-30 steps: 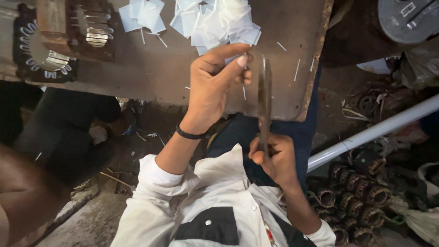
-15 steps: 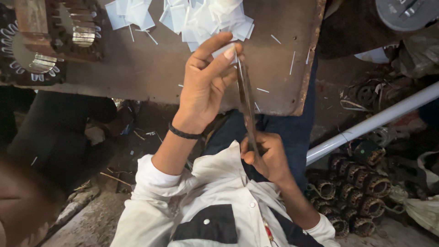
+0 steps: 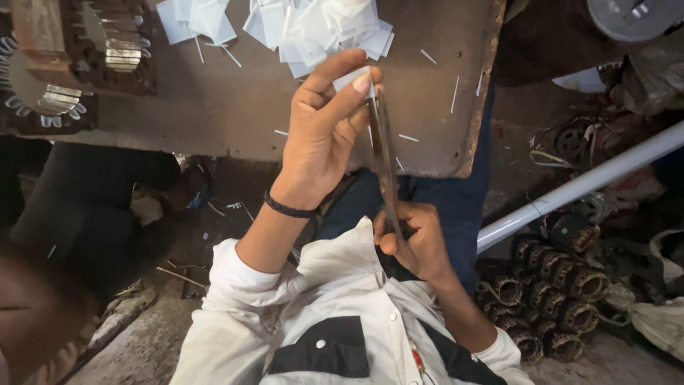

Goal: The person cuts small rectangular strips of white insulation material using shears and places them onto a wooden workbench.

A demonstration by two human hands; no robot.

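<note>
Two hands [image 3: 324, 132] [image 3: 413, 239], one scissors [image 3: 385, 160], one slip [image 3: 350, 77]

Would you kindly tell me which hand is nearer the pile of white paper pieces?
Left. The left hand is just below the pile of white paper pieces; the right hand holds the scissors lower down.

The scissors [image 3: 385, 160] have been tilted from near-upright to a lean toward the left hand [image 3: 324, 132]. The white paper piece [image 3: 350, 77] is now pinched above the blade tip.
</note>
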